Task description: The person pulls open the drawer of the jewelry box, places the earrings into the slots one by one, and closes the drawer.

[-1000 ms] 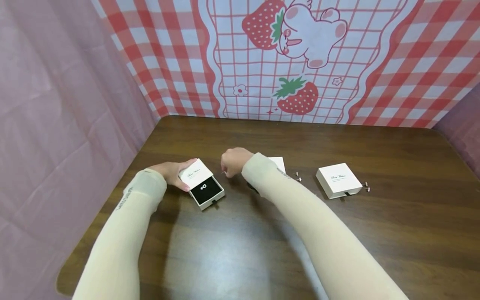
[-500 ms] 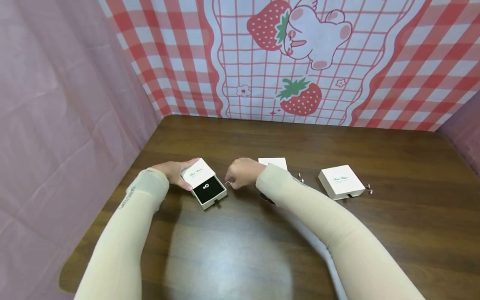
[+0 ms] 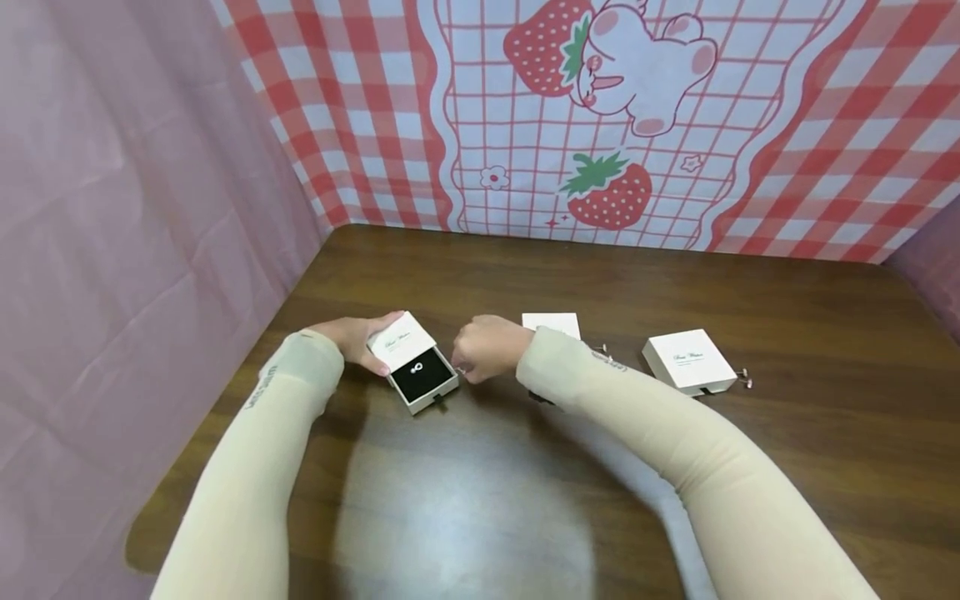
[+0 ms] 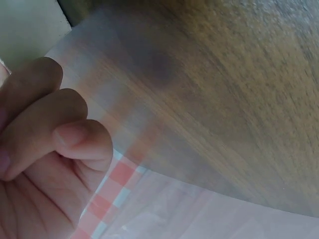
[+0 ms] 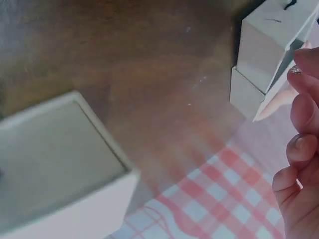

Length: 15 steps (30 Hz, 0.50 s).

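Observation:
My left hand (image 3: pixel 356 342) grips the white sleeve (image 3: pixel 402 340) of a small jewelry box at the left of the table, thumb on the near side. The box's drawer (image 3: pixel 424 407) is pulled partway out, showing a black pad (image 3: pixel 429 385) inside. On that pad lies a small silvery earring (image 3: pixel 417 367). Close beside the drawer's right edge is my right hand (image 3: pixel 489 348). Its thumb and index finger pinch a small sparkling earring (image 5: pixel 296 70), mostly covered by the fingertips. The left wrist view shows curled fingers (image 4: pixel 60 129) next to the sleeve.
Behind my right forearm stands a second white box (image 3: pixel 551 323), with small earrings (image 3: pixel 602 350) beside it. Farther right is a third white box (image 3: pixel 690 358), with two more small earrings (image 3: pixel 744 379) at its side. A checkered cloth (image 3: pixel 375 108) hangs behind the wooden table (image 3: pixel 465 500).
My right hand has come down nearer to me and turned beside the open drawer, holding the small earring. My left hand keeps its hold on the sleeve. The head view has shifted slightly.

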Available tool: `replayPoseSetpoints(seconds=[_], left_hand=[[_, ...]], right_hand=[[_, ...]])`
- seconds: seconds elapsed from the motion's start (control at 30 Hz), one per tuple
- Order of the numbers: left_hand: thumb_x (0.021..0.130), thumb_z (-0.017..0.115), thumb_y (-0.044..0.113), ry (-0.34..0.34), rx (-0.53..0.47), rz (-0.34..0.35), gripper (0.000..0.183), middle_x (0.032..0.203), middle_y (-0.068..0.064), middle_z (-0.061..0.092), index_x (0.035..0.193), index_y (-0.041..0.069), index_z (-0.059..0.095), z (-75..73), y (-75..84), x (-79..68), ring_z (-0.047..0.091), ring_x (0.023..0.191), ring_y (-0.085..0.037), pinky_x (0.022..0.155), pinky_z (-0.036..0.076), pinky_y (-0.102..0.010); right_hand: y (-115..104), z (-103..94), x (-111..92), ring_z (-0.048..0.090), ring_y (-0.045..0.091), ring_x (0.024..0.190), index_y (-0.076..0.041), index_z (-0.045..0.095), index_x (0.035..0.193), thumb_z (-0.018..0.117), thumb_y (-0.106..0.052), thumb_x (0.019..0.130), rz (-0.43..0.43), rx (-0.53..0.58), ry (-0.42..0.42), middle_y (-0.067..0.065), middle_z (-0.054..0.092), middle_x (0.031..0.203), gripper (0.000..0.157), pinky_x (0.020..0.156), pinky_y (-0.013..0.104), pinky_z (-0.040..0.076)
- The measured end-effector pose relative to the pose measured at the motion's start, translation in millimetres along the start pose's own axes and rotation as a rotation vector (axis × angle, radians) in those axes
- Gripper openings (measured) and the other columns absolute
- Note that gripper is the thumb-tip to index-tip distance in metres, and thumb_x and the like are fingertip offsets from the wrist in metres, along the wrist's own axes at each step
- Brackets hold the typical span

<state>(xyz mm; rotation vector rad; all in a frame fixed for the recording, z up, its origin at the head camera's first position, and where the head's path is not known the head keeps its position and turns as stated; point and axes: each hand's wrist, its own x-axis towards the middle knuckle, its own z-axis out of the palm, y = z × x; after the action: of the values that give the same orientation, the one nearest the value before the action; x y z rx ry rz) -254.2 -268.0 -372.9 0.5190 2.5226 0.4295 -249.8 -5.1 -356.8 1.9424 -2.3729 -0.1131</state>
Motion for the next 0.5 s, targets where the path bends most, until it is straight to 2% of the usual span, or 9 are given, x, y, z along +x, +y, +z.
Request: replayPoseSetpoints(seconds=[0.07, 0.17, 0.33, 0.5], left_hand=[[0.079, 0.079, 0.034, -0.002, 0.02, -0.026, 0.103, 0.142, -0.027, 0.042, 0.153, 0.007, 0.014, -2.2, 0.8, -0.1, 0.05, 0.116, -0.035, 0.102, 0.035, -0.048], [0.078, 0.08, 0.036, -0.009, 0.046, -0.043, 0.104, 0.141, -0.027, 0.043, 0.153, 0.008, 0.014, -5.4, 2.4, -0.4, 0.051, 0.114, -0.035, 0.101, 0.036, -0.047], [0.077, 0.081, 0.036, -0.028, 0.052, -0.044, 0.106, 0.14, -0.028, 0.043, 0.152, 0.006, 0.013, -5.2, 2.9, 2.1, 0.051, 0.113, -0.034, 0.101, 0.036, -0.047], [0.078, 0.079, 0.039, -0.031, 0.046, -0.073, 0.105, 0.141, -0.026, 0.043, 0.153, 0.01, 0.012, -1.2, 2.9, 4.3, 0.051, 0.112, -0.033, 0.1, 0.037, -0.047]], right_hand=[[-1, -3.6, 5, 0.063, 0.018, 0.065, -0.013, 0.062, 0.062, 0.067, -0.01, 0.072, -0.011, -0.034, 0.012, -0.002, 0.065, 0.066, 0.012, 0.062, 0.038, 0.049], [-5, -10.5, 15, 0.065, 0.019, 0.068, -0.013, 0.063, 0.061, 0.066, -0.01, 0.072, 0.002, -0.068, -0.002, -0.002, 0.067, 0.067, 0.012, 0.065, 0.039, 0.049], [-11, -16.8, 28, 0.066, 0.02, 0.075, -0.014, 0.071, 0.068, 0.067, -0.011, 0.071, 0.067, -0.077, -0.126, 0.0, 0.071, 0.076, 0.005, 0.071, 0.039, 0.049], [-13, -13.5, 35, 0.067, 0.021, 0.077, -0.015, 0.075, 0.075, 0.072, -0.017, 0.072, 0.128, -0.133, -0.229, 0.002, 0.073, 0.083, 0.005, 0.073, 0.037, 0.051]])
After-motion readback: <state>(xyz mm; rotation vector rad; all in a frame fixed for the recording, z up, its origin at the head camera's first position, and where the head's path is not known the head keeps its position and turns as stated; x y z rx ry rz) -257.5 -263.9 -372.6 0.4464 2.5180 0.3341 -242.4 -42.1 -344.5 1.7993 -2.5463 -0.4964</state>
